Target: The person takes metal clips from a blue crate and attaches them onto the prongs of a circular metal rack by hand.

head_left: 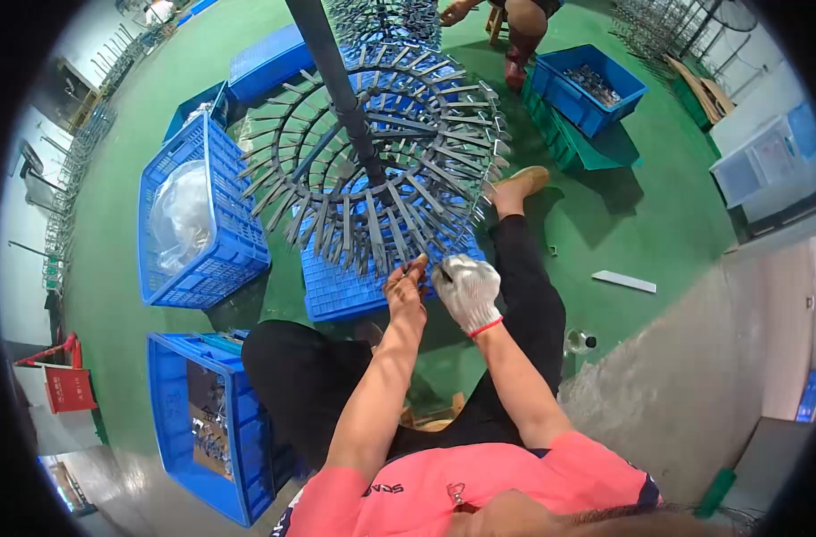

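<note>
**Left hand (407, 288) and right hand (467, 288) meet at the ring rack (373, 224)**

From my end of the head-camera feed, I have both hands side by side at the rack's near edge. The bare left grip has its fingers drawn in by the prongs; the right grip curls inside a white glove (473, 295). I cannot tell whether either is clamped on anything. The rack circles a dark pole (336, 80) above a blue crate (341, 291). Nearest on my left, 2 blue bins: 1 holds a clear bag (182, 219), 1 holds metal parts (213, 425).

left hand (406, 294) bare, right hand (469, 290) gloved, beside round pronged rack (375, 228)
</note>
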`<state>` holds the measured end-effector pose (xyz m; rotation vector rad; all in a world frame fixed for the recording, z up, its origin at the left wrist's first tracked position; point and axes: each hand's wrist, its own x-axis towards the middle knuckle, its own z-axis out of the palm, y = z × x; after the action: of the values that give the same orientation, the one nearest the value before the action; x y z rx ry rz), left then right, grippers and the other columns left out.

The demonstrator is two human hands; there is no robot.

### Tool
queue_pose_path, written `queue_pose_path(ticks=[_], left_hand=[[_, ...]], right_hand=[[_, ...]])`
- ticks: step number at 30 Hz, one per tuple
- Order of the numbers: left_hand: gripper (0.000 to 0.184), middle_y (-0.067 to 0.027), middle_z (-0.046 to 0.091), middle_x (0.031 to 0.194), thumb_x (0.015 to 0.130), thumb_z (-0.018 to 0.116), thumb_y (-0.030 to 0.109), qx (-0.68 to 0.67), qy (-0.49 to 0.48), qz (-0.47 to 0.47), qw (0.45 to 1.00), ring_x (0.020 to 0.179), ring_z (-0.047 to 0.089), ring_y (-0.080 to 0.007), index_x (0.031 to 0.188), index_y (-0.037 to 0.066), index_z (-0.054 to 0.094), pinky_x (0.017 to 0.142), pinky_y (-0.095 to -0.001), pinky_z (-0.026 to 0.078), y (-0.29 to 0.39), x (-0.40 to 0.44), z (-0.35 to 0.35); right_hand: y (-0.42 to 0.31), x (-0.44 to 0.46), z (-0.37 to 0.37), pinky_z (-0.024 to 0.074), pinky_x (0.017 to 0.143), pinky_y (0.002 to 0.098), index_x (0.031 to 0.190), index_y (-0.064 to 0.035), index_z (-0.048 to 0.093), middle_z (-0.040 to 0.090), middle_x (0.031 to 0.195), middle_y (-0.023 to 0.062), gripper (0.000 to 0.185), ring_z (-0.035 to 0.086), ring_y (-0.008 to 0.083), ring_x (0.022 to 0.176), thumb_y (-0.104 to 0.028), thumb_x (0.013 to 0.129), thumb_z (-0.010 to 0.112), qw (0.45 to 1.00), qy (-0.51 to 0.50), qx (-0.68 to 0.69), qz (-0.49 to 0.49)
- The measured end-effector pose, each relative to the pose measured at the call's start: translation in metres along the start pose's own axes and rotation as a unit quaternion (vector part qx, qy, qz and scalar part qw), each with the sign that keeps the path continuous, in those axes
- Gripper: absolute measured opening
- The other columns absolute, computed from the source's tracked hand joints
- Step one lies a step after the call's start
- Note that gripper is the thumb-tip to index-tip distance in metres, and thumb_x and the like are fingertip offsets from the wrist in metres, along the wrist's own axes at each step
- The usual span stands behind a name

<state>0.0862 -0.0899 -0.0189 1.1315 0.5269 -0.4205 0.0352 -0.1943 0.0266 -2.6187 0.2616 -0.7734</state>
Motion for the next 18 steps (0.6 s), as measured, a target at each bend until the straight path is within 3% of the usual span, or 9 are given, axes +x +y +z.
queue_pose_path(ticks=[5, 18], left_hand=[[0.014, 0.003, 0.057, 0.067, 0.078, 0.077, 0.015, -0.004, 0.003, -0.003, 1.0, 0.057, 0.052, -0.0082, 0.079, 0.011, 0.063, 0.044, -0.0218, 0.036, -0.002, 0.003, 0.0], [0.015, 0.0032, 0.057, 0.068, 0.078, 0.078, 0.019, 0.032, 0.006, -0.009, 0.999, 0.061, 0.052, -0.0084, 0.082, 0.012, 0.065, 0.046, -0.0243, 0.037, 0.006, -0.005, 0.003]], right_hand=[[-0.002, 0.001, -0.002, 0.0472, 0.055, 0.0382, 0.06, -0.0092, 0.059, 0.06, 0.062, 0.0099, 0.019, 0.06, 0.0292, 0.058, -0.018, 0.073, 0.069, 0.997, 0.011, 0.072, 0.028], [0.0, -0.002, -0.003, 0.0481, 0.057, 0.0378, 0.065, -0.009, 0.064, 0.062, 0.067, 0.0097, 0.012, 0.062, 0.0292, 0.061, -0.016, 0.073, 0.069, 0.993, -0.011, 0.093, 0.066]])
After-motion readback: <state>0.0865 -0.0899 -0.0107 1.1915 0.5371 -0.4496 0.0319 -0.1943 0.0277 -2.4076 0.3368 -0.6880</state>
